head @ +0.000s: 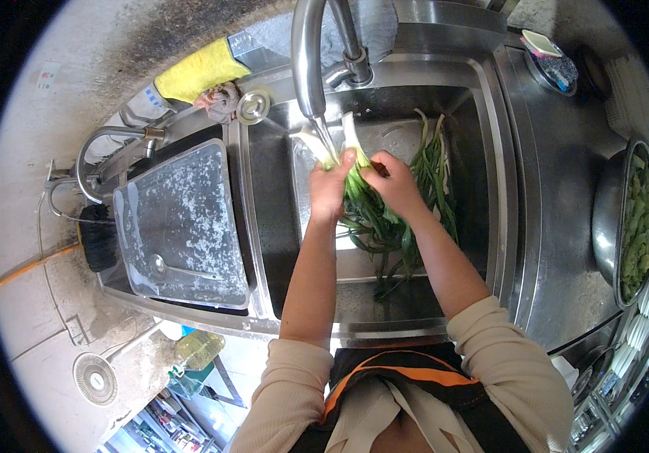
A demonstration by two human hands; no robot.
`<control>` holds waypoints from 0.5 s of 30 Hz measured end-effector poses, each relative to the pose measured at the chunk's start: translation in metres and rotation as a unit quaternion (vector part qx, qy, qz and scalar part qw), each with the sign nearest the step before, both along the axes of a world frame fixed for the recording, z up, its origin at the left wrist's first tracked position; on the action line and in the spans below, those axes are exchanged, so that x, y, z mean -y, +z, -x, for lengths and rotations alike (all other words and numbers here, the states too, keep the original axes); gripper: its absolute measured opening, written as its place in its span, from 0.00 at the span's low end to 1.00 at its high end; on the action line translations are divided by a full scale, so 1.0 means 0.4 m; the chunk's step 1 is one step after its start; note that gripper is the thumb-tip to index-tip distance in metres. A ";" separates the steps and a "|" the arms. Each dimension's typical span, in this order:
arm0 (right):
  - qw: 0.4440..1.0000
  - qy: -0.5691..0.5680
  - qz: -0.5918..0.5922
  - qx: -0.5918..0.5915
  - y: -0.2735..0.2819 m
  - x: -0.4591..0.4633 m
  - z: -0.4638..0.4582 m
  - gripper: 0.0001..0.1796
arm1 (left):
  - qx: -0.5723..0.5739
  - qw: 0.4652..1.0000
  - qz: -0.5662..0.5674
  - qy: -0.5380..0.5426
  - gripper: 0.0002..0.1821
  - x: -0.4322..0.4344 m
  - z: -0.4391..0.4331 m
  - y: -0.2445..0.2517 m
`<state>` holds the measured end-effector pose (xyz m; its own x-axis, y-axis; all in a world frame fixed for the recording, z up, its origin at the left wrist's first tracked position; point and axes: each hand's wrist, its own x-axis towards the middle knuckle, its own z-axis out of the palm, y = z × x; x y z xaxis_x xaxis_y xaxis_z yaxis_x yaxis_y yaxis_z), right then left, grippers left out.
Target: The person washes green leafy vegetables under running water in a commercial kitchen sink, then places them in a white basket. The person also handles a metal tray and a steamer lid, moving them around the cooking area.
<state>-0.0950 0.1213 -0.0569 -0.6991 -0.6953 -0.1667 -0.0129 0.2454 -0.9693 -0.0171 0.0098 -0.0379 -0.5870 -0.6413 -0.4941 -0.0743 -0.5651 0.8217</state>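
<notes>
Over the steel sink basin, my left hand grips a bunch of large scallions near their white ends, thumb across the stalks. My right hand closes on the same bunch from the right, its fingers around the stalks just below the white part. Water runs from the curved faucet onto the stalks by my left thumb. Green leaves hang below both hands into the basin. Further scallions lie along the basin's right side, partly behind my right hand and forearm.
Left, a second basin bears a translucent tray with a ladle. A small metal bowl, a crumpled rag and a yellow cloth line the back rim. On the right counter stand a bowl of sponges and a large bowl of cut greens.
</notes>
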 end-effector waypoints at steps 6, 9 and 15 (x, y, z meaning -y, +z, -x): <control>0.977 -0.034 -0.025 -0.209 0.005 0.000 -0.002 0.10 | -0.012 0.995 0.072 -0.071 0.10 0.013 -0.001 0.007; 0.978 -0.020 -0.092 -0.189 0.008 -0.002 0.001 0.13 | 0.018 0.989 0.122 -0.075 0.09 0.019 0.000 -0.003; 0.997 -0.039 -0.060 -0.016 -0.007 0.024 -0.008 0.15 | -0.014 0.994 0.108 -0.001 0.10 0.003 0.004 -0.033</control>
